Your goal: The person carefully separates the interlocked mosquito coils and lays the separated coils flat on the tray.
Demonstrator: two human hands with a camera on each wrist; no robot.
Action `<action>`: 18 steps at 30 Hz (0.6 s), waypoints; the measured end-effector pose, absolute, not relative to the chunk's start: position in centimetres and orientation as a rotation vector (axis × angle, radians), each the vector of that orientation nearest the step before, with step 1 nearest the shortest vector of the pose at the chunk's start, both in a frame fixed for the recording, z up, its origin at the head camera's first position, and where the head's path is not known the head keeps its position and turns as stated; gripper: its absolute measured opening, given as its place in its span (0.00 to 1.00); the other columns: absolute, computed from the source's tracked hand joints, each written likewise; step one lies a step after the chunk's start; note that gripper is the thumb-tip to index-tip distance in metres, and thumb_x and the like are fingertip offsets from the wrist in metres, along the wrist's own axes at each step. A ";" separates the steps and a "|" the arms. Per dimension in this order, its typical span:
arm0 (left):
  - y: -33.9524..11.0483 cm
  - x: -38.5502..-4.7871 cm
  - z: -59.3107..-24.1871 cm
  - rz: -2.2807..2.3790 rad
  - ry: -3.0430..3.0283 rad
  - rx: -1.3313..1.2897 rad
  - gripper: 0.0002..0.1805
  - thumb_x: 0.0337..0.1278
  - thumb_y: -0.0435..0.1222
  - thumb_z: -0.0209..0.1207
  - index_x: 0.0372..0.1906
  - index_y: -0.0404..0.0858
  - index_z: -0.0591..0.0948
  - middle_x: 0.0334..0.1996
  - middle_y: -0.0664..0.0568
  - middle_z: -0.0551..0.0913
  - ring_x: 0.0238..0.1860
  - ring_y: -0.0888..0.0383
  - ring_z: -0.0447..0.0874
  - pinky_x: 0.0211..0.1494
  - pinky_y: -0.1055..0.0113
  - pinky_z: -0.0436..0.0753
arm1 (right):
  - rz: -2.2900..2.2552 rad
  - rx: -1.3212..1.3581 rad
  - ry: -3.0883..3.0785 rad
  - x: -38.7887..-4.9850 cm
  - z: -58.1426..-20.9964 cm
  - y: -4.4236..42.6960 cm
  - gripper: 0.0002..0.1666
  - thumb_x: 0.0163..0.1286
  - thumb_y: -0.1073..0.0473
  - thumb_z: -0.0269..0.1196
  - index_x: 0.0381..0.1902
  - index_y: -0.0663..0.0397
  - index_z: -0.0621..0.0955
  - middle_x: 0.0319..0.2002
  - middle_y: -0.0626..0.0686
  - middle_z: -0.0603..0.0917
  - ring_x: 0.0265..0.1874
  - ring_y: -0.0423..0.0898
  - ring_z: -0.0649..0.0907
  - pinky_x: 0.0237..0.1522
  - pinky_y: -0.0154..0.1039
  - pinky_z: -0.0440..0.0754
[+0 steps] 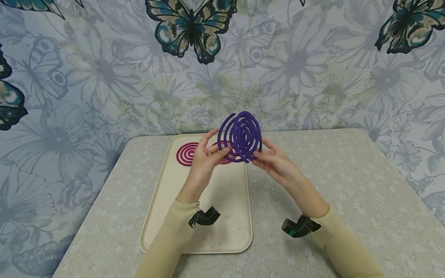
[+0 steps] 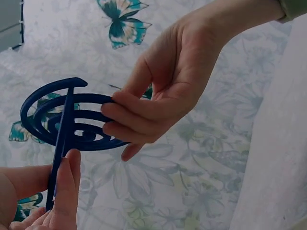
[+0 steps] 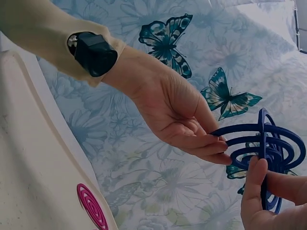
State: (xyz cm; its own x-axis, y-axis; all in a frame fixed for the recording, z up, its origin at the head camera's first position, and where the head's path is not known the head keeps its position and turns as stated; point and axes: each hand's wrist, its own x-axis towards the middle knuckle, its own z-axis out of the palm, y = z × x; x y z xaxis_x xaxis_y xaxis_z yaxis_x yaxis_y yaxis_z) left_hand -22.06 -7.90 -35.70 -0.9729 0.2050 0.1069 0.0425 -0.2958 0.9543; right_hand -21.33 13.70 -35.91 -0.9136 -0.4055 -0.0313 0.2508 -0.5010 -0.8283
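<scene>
Two purple spiral pieces (image 1: 245, 135) (image 2: 79, 99) (image 3: 283, 139) are held up above the tray's right far side, crossing each other at an angle. My left hand (image 1: 203, 164) (image 2: 50, 191) (image 3: 170, 105) pinches one spiral by its outer ring at the left, between thumb and fingers. From the right, my right hand (image 1: 279, 166) (image 2: 180, 81) (image 3: 271, 199) pinches the lower edge of the other. The wrist views show one piece nearly edge-on and the other spread across it. Whether their rings interlock, I cannot tell.
Below lies a cream tray (image 1: 222, 216) (image 3: 29, 143) with small dark specks, on a grey patterned table (image 1: 340, 177). At its far end are two crimson spirals (image 1: 184, 154) (image 3: 92, 207), one partly behind my left hand. A butterfly-print cloth (image 1: 104, 73) hangs behind the table.
</scene>
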 end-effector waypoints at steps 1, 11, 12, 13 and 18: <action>-8.1 -22.1 -35.7 2.420 1.822 0.325 0.35 0.60 0.23 0.56 0.70 0.42 0.58 0.37 0.53 0.88 0.32 0.63 0.88 0.44 0.67 0.86 | -2.424 -0.222 1.343 -21.3 -35.8 13.7 0.34 0.69 0.77 0.47 0.70 0.58 0.54 0.35 0.50 0.86 0.32 0.40 0.85 0.36 0.27 0.83; -8.4 -22.4 -35.8 2.306 1.988 0.291 0.38 0.57 0.24 0.58 0.72 0.41 0.59 0.47 0.32 0.83 0.28 0.61 0.88 0.38 0.69 0.86 | -2.467 -0.141 1.728 -21.5 -36.1 14.0 0.20 0.68 0.73 0.53 0.56 0.55 0.70 0.29 0.42 0.84 0.24 0.34 0.82 0.28 0.24 0.80; -8.3 -22.4 -35.8 2.303 2.013 0.277 0.37 0.57 0.24 0.59 0.71 0.41 0.61 0.49 0.31 0.82 0.28 0.62 0.88 0.37 0.70 0.86 | -2.467 -0.136 1.766 -21.5 -36.1 14.1 0.19 0.68 0.72 0.54 0.55 0.57 0.70 0.29 0.42 0.83 0.24 0.34 0.81 0.28 0.23 0.80; -8.3 -22.4 -35.8 2.308 2.027 0.258 0.36 0.56 0.24 0.59 0.70 0.41 0.63 0.48 0.30 0.81 0.28 0.62 0.88 0.37 0.70 0.86 | -2.467 -0.126 1.799 -21.5 -36.1 14.1 0.19 0.68 0.72 0.55 0.55 0.59 0.71 0.29 0.42 0.82 0.23 0.34 0.81 0.27 0.23 0.80; -8.0 -22.4 -35.9 2.328 2.012 0.172 0.31 0.53 0.25 0.62 0.64 0.40 0.69 0.35 0.47 0.86 0.27 0.63 0.86 0.35 0.70 0.86 | -2.432 -0.122 1.831 -21.7 -36.0 14.2 0.14 0.67 0.71 0.57 0.50 0.59 0.73 0.26 0.42 0.82 0.20 0.34 0.79 0.22 0.24 0.77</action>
State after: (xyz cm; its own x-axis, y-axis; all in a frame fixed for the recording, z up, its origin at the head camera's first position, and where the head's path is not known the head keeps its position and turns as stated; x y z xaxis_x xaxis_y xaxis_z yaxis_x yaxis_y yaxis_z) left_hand -22.40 -7.97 -35.89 -0.9920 0.1179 0.0450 0.0275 -0.1467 0.9888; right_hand -21.66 14.18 -35.99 -0.9923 -0.1238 0.0065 0.0280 -0.2744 -0.9612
